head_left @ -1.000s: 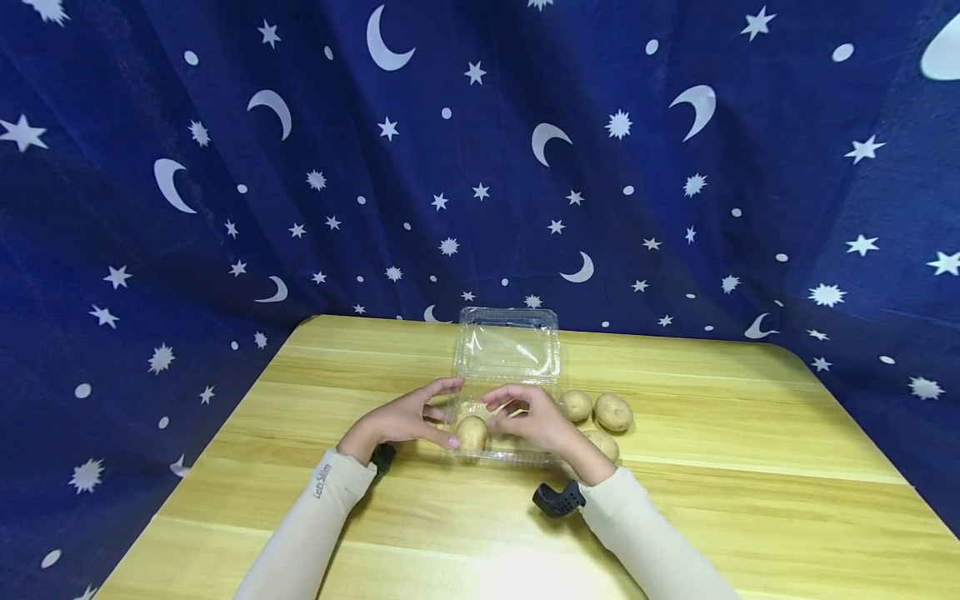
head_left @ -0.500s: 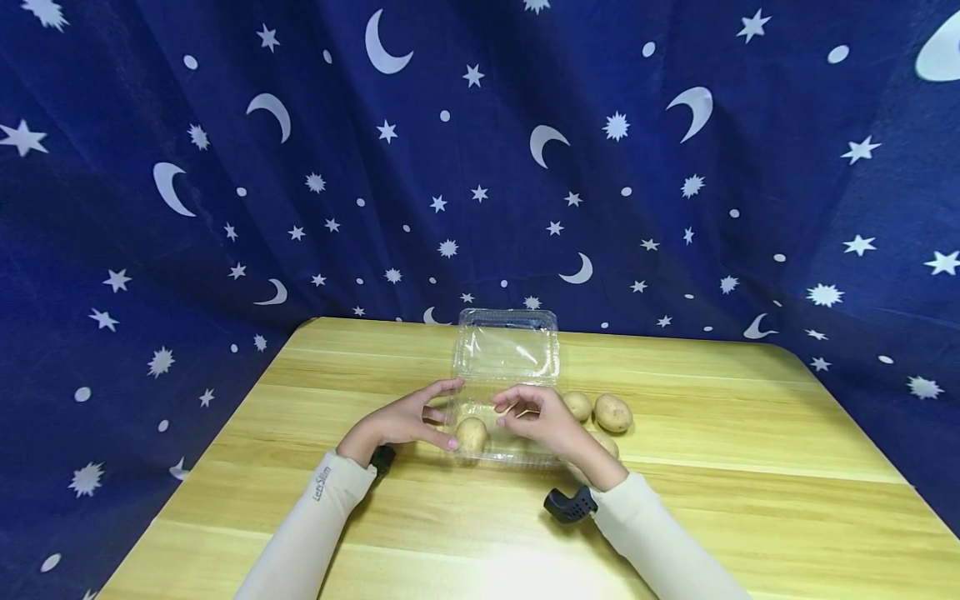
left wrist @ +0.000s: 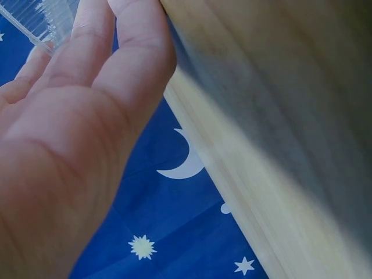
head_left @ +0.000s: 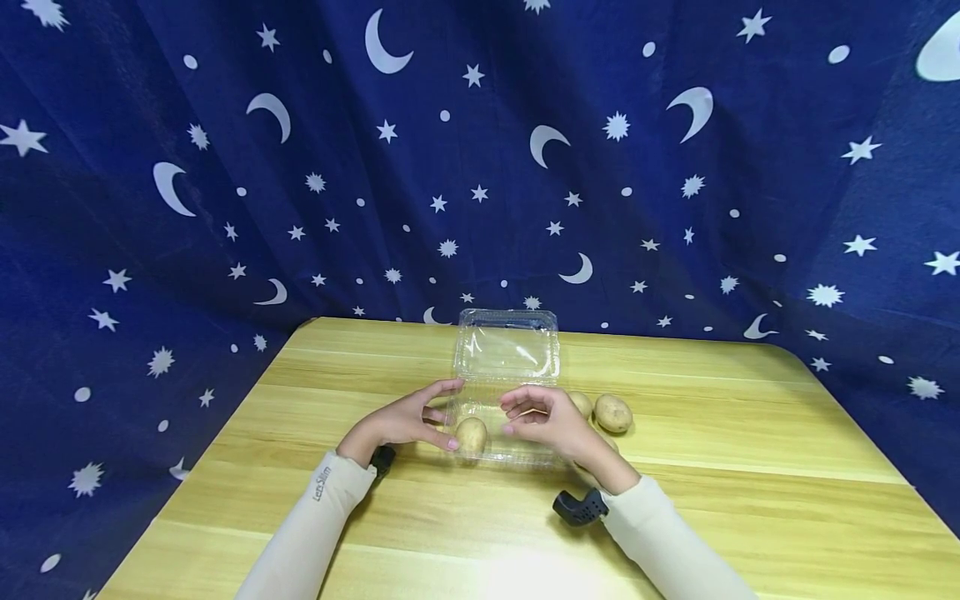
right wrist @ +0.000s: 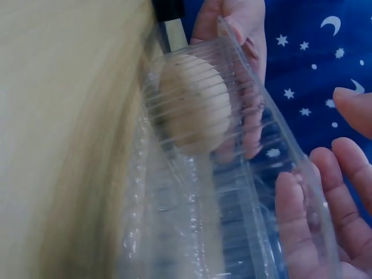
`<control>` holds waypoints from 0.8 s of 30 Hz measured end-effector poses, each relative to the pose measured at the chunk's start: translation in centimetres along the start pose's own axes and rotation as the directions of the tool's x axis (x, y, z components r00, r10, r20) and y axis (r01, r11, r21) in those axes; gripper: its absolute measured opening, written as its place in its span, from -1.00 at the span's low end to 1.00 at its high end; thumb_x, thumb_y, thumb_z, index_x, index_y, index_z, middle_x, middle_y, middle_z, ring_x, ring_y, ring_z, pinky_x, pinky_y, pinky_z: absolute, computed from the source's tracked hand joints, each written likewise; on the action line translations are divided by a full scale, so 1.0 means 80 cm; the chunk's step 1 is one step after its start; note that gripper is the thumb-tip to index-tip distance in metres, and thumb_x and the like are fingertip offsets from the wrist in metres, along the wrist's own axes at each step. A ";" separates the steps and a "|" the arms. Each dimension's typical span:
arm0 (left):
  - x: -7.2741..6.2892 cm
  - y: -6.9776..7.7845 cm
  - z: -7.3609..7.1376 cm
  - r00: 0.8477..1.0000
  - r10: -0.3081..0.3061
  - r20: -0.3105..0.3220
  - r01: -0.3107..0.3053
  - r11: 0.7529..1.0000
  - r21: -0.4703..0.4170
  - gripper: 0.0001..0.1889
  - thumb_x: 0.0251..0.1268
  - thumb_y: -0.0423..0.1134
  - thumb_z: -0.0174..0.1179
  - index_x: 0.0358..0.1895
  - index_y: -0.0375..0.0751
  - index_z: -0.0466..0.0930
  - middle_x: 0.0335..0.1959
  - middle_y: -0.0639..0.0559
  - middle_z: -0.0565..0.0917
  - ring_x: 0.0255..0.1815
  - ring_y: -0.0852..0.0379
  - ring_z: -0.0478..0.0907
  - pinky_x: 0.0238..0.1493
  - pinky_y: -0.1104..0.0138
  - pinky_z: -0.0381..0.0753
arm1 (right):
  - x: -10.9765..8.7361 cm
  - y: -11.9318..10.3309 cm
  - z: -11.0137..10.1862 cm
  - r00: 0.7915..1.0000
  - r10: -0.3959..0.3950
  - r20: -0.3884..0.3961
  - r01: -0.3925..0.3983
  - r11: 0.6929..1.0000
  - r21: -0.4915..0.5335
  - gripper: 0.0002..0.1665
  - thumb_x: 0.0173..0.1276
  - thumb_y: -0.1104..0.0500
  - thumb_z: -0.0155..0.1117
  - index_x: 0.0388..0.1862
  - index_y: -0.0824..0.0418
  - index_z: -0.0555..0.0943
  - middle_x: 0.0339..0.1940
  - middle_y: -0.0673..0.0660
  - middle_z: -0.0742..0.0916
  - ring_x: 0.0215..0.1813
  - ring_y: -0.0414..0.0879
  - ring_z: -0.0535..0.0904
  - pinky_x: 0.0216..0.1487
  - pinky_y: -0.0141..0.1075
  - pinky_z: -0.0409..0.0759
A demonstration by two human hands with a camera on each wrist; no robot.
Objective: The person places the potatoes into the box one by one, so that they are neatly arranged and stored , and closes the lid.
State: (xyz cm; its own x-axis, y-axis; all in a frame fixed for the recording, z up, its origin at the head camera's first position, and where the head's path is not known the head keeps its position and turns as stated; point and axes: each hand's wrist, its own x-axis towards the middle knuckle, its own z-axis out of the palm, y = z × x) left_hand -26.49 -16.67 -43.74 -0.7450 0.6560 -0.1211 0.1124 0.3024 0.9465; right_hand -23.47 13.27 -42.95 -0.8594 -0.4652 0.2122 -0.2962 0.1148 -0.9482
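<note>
A clear plastic clamshell container [head_left: 517, 458] lies with its lid [head_left: 506, 350] raised at the back. One potato [head_left: 472, 436] sits inside at the front left; the right wrist view shows this potato [right wrist: 195, 104] through the ribbed wall. My left hand [head_left: 405, 417] rests against the container's left side, thumb near the front corner and fingers stretched along the side. In the left wrist view a bit of the container [left wrist: 35, 20] shows past the fingers. Above the container's right part, my right hand [head_left: 547, 417] holds nothing, its fingers loosely bent and apart from the thumb.
Beside the container's right side lie several more potatoes [head_left: 613, 413], some partly hidden by my right hand and forearm. All stands on a wooden table [head_left: 720, 417]. A blue curtain [head_left: 480, 150] with moons and stars hangs behind its far edge.
My right hand has drawn back to the right, away from the potato in the container, and its fingers have loosened. The left hand and the container stay where they were.
</note>
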 end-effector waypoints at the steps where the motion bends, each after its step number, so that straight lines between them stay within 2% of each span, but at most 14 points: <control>1: 0.000 0.000 0.000 1.000 0.000 0.000 0.000 1.000 0.001 0.10 0.35 -0.33 0.53 0.77 -0.28 -0.07 0.76 -0.33 0.01 0.51 -0.38 0.44 0.37 -0.01 0.60 | -0.001 0.000 -0.001 1.000 -0.005 -0.002 0.005 1.000 0.003 -0.56 0.37 0.51 0.44 0.18 0.67 0.59 0.09 0.61 0.68 0.09 0.23 0.69 0.17 -0.29 0.71; 5: 0.000 0.000 0.000 1.000 0.000 0.000 0.000 1.000 0.007 0.10 0.35 -0.32 0.54 0.77 -0.27 -0.07 0.76 -0.32 0.02 0.51 -0.38 0.44 0.38 -0.03 0.60 | -0.005 -0.002 -0.007 1.000 -0.025 -0.012 0.025 1.000 0.008 -0.57 0.35 0.54 0.42 0.17 0.66 0.60 0.11 0.62 0.68 0.11 0.26 0.70 0.19 -0.31 0.71; 13: -0.002 0.002 0.000 1.000 0.012 0.007 -0.012 1.000 0.003 0.11 0.34 -0.30 0.55 0.77 -0.30 -0.07 0.76 -0.35 0.02 0.52 -0.41 0.43 0.39 -0.07 0.59 | -0.011 0.001 -0.016 0.999 -0.028 -0.017 0.028 1.000 0.001 -0.54 0.37 0.51 0.42 0.21 0.67 0.58 0.16 0.63 0.67 0.17 0.39 0.68 0.27 -0.19 0.70; 24: -0.003 0.004 0.001 1.000 0.012 0.005 -0.012 1.000 0.015 0.11 0.34 -0.30 0.55 0.77 -0.29 -0.06 0.76 -0.35 0.03 0.52 -0.40 0.43 0.40 -0.10 0.57 | -0.017 0.001 -0.024 0.999 -0.030 -0.039 0.030 1.000 0.009 -0.53 0.37 0.46 0.45 0.20 0.66 0.58 0.17 0.66 0.64 0.15 0.18 0.71 0.25 -0.27 0.69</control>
State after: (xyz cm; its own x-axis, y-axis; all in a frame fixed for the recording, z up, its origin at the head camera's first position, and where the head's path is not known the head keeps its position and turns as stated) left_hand -26.25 -16.68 -43.46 -0.7403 0.6630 -0.1113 0.1313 0.3050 0.9433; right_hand -23.14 15.63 -42.89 -0.8657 -0.4339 0.2496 -0.3185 0.0930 -0.9433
